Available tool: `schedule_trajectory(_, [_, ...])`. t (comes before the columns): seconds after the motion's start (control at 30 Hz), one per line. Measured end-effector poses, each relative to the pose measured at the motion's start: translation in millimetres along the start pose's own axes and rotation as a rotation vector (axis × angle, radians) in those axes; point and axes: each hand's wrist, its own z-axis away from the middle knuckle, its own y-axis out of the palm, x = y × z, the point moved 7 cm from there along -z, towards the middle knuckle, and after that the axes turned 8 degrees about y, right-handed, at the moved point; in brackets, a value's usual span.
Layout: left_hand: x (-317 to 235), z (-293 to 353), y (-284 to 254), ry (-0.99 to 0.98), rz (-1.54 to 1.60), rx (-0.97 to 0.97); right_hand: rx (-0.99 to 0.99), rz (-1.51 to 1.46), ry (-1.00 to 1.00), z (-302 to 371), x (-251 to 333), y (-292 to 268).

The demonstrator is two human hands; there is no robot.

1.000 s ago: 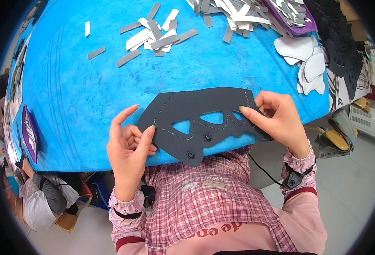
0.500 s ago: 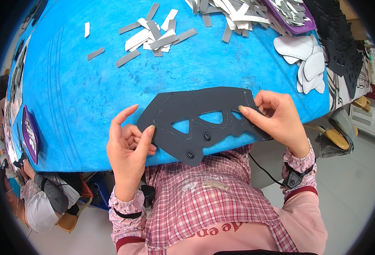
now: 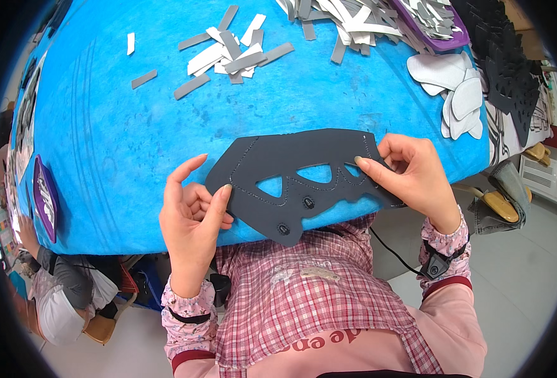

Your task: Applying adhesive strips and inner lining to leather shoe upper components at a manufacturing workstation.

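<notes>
A black cut-out panel, like a shoe upper piece, spans the space between my hands above the table's near edge. It has triangular openings, lines of stitching and two small oval eyelet-like marks. My left hand pinches its left edge between thumb and curled fingers, with the index finger raised away. At the right end, my right hand grips the panel with the thumb on top and the fingers behind. The panel hides part of those fingers.
On the blue-covered table lie a heap of grey and white strips and a larger strip pile. A purple basket, pale rounded pads and black pieces are far right. Another purple basket and a seated person are left.
My hands and the black panel have hardly moved. At the left, the other person's arm and head have shifted slightly.
</notes>
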Motion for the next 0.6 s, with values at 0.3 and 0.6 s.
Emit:
schedule_trajectory(0.3, [-5,-2,2,-0.026,-0.040,0.010,0.002,0.022,0.011,0,1,0])
schedule_trajectory(0.6, [-11,-4,4,-0.046,-0.124,0.032,-0.007,0.025,-0.038,1,3,0])
